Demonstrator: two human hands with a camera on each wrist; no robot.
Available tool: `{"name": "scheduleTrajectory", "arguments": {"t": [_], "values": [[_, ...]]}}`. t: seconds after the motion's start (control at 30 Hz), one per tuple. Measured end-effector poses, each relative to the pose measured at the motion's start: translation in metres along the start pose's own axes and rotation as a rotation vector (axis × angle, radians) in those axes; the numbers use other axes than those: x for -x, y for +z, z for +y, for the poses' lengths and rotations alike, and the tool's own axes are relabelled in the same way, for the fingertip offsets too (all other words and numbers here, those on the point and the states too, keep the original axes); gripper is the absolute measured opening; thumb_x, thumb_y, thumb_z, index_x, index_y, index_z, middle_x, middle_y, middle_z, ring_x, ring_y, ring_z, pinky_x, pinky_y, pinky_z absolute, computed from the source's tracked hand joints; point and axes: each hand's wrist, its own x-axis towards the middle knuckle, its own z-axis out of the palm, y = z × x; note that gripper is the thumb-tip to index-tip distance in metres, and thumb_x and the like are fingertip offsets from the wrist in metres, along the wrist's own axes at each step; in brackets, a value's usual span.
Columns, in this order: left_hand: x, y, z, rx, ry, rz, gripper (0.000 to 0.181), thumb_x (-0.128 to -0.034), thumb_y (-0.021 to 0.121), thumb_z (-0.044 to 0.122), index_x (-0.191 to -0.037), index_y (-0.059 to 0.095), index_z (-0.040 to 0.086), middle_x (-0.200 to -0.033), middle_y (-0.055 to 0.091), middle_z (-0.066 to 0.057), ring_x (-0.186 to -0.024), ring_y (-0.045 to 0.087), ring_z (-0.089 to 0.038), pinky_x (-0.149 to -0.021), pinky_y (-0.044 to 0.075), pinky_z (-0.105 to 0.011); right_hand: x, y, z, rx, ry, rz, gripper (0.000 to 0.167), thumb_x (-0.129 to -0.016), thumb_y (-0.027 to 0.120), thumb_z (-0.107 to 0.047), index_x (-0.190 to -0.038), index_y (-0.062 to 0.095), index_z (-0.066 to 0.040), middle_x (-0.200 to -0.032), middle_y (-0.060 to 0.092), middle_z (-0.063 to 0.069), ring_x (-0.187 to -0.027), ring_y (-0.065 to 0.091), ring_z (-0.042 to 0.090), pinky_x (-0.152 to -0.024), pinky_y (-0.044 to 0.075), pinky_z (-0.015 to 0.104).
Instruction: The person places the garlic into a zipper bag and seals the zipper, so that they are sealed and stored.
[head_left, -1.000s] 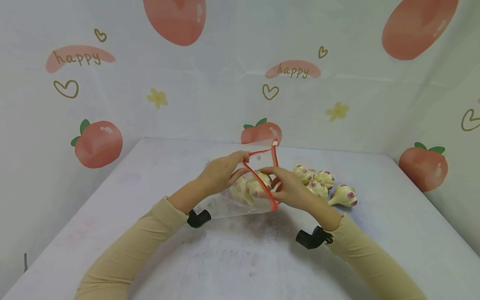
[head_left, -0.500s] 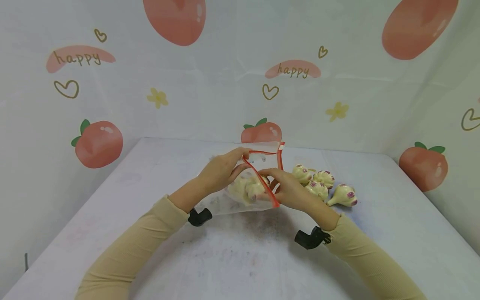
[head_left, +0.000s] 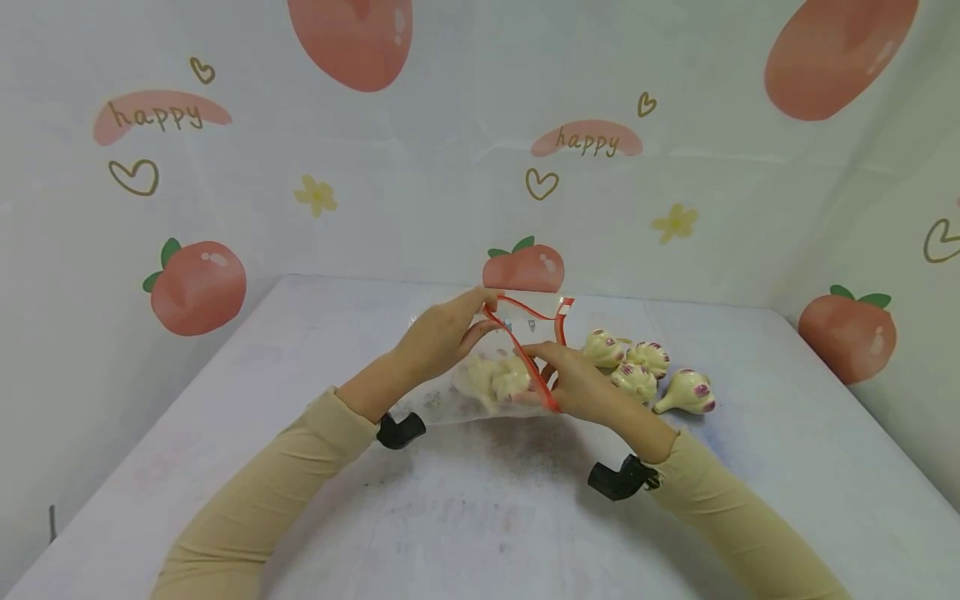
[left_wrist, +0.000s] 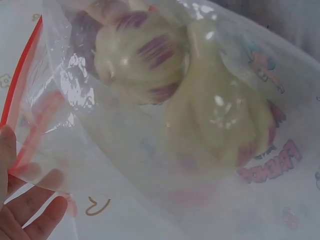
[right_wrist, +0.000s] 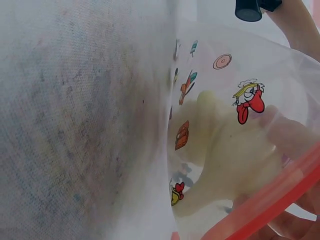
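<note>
A clear printed zip bag (head_left: 442, 407) with a red zip edge hangs a little above the table, its mouth toward the right. My left hand (head_left: 442, 336) pinches the upper rim between thumb and fingers. Through the plastic show two garlic bulbs, cream with purple streaks: one bulb (left_wrist: 220, 110) lies deeper in the bag, the other bulb (left_wrist: 145, 57) nearer the mouth. My right hand (head_left: 583, 382) reaches into the mouth, fingers curled about the nearer garlic bulb (right_wrist: 245, 155). The red edge and cloudy plastic partly hide those fingertips.
Several more garlic bulbs (head_left: 636, 382) lie on the table just right of my right hand, one bulb (head_left: 687, 392) slightly apart. Behind the white table (head_left: 480, 517) hangs a white backdrop (head_left: 420, 167) printed with fruit and flowers. Black mounts (head_left: 617, 479) sit at both wrists.
My left hand has risen slightly with the bag's rim. The far zip corner has shifted right and down, and the mouth looks lower. My right hand has stayed nearly in place.
</note>
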Motion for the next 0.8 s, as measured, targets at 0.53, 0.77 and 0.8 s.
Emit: {"name": "scheduleTrajectory", "arguments": {"t": [0.53, 0.77, 0.8], "values": [[0.002, 0.004, -0.004, -0.003, -0.022, -0.028, 0.023, -0.0896, 0.062, 0.017, -0.102, 0.047, 0.005, -0.093, 0.059, -0.007, -0.057, 0.052, -0.015, -0.056, 0.046, -0.024, 0.006, -0.012, 0.003, -0.038, -0.102, 0.131, 0.035, -0.083, 0.068, -0.004, -0.117, 0.059, 0.002, -0.115, 0.063, 0.018, -0.069, 0.062, 0.013, -0.059, 0.051, 0.022], [0.003, 0.000, -0.005, 0.003, -0.080, -0.056, 0.023, -0.0918, 0.059, 0.018, -0.106, 0.048, 0.004, -0.098, 0.060, -0.010, -0.064, 0.060, -0.021, -0.060, 0.049, -0.028, 0.013, -0.023, 0.010, 0.010, -0.107, 0.224, 0.028, -0.082, 0.070, -0.009, -0.109, 0.064, -0.002, -0.108, 0.067, 0.014, -0.071, 0.065, 0.013, -0.063, 0.054, 0.023], [0.004, 0.000, -0.006, 0.002, -0.086, -0.056, 0.023, -0.0919, 0.059, 0.017, -0.107, 0.048, 0.004, -0.100, 0.061, -0.010, -0.068, 0.062, -0.022, -0.061, 0.050, -0.028, 0.014, -0.025, 0.011, 0.017, -0.104, 0.231, 0.027, -0.083, 0.070, -0.009, -0.108, 0.064, -0.002, -0.107, 0.068, 0.014, -0.071, 0.066, 0.013, -0.063, 0.054, 0.023]]}}
